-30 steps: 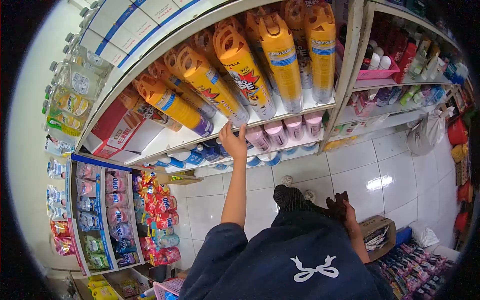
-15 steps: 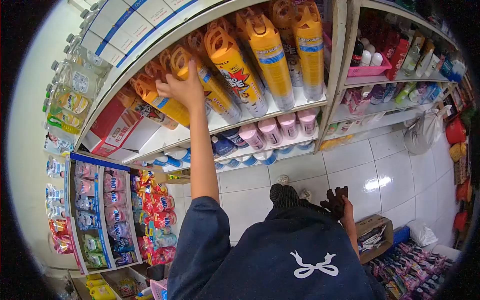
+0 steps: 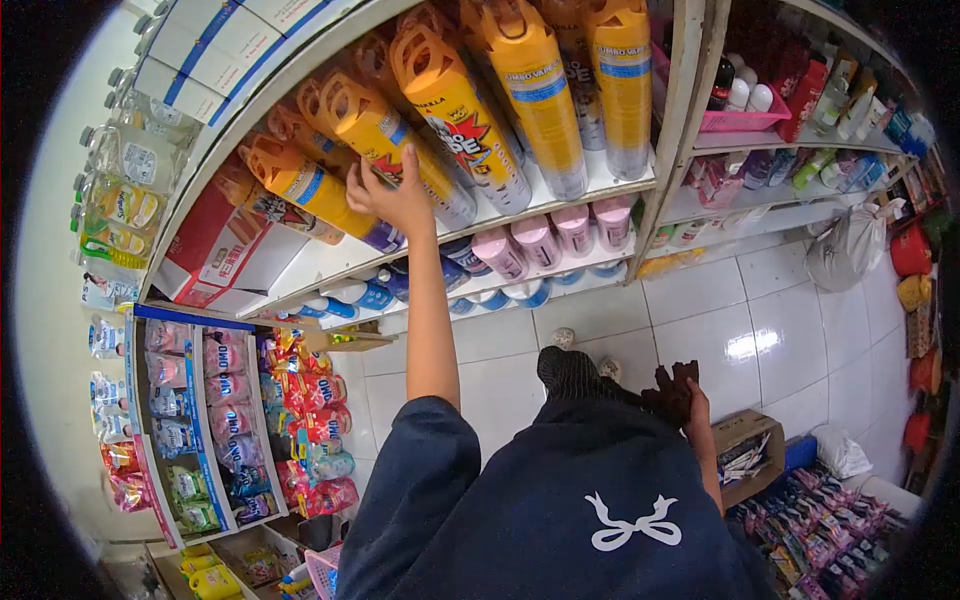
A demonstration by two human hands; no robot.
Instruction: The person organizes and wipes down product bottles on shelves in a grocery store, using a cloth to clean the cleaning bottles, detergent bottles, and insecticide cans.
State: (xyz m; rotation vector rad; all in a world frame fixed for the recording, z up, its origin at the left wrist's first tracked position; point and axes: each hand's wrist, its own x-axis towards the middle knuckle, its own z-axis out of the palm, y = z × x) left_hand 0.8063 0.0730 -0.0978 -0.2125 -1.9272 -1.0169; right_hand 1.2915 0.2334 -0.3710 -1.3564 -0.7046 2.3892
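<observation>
My left hand (image 3: 393, 197) reaches to the shelf, fingers apart, its fingertips against the lower body of a yellow insect spray can (image 3: 385, 140) marked Jumbo Vape. Left of it leans another yellow spray can (image 3: 310, 190), and to the right stands one more spray can (image 3: 468, 130) with a red burst on its label. Down at my right side, my right hand (image 3: 698, 405) is closed on a dark brown crumpled cloth (image 3: 668, 396) with ragged edges.
Pink-lidded containers (image 3: 540, 240) line the lower shelf. A red carton (image 3: 212, 245) lies left of the cans. Detergent packs (image 3: 228, 400) hang at the left. A cardboard box (image 3: 750, 455) sits on the right near hanging packets (image 3: 830, 530). White floor tiles (image 3: 700, 310) show below.
My left hand has moved down from the top of a spray can to its lower body. The cans shift slightly in view. My right hand still holds the cloth.
</observation>
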